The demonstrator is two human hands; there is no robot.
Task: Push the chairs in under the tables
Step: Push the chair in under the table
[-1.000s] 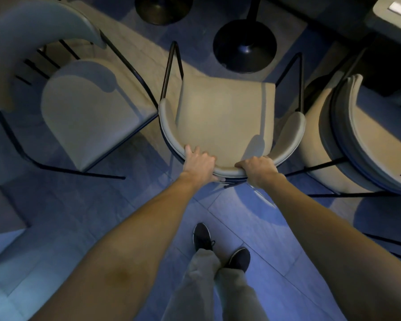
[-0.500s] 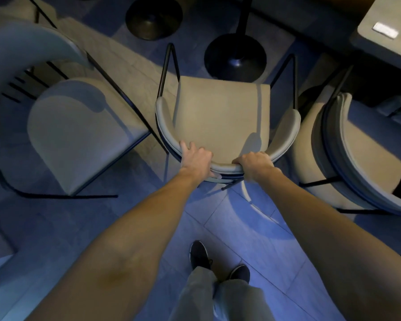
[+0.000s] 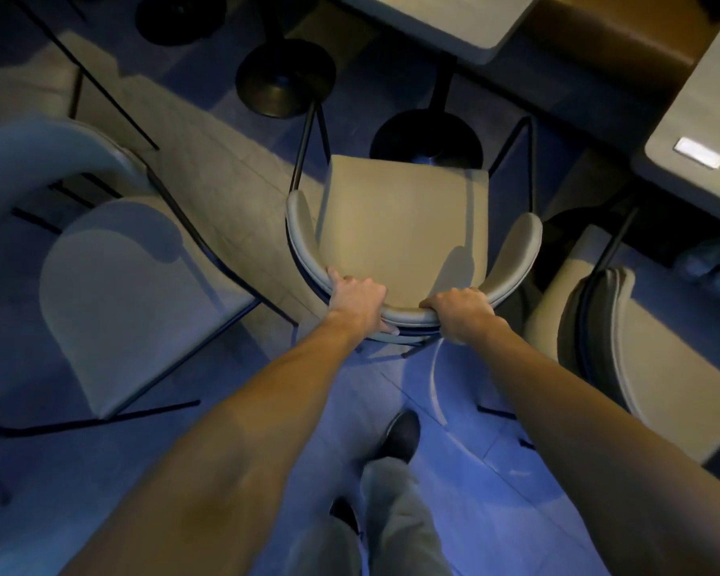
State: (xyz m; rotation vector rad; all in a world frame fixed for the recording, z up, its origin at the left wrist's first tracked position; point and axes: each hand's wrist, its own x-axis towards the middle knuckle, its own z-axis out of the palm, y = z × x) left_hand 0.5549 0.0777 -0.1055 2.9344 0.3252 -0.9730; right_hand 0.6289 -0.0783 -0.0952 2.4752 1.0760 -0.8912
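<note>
A beige padded chair [image 3: 400, 226] with a curved backrest and thin black legs stands in the middle of the view. My left hand [image 3: 356, 297] grips the left part of its backrest and my right hand [image 3: 460, 307] grips the right part. The front edge of the seat reaches the round black base [image 3: 427, 137] of a table. That table's pale top [image 3: 445, 22] shows at the upper edge, beyond the chair.
A matching chair [image 3: 134, 309] stands at an angle on the left. Another chair [image 3: 649, 359] stands close on the right, beside a second table [image 3: 699, 118]. A second round black base [image 3: 285, 83] sits on the floor behind. My feet [image 3: 395, 436] are on the tiled floor.
The chair has slid forward toward the table with both hands on its backrest. I have stepped after it, and the table top has come into view at the top.
</note>
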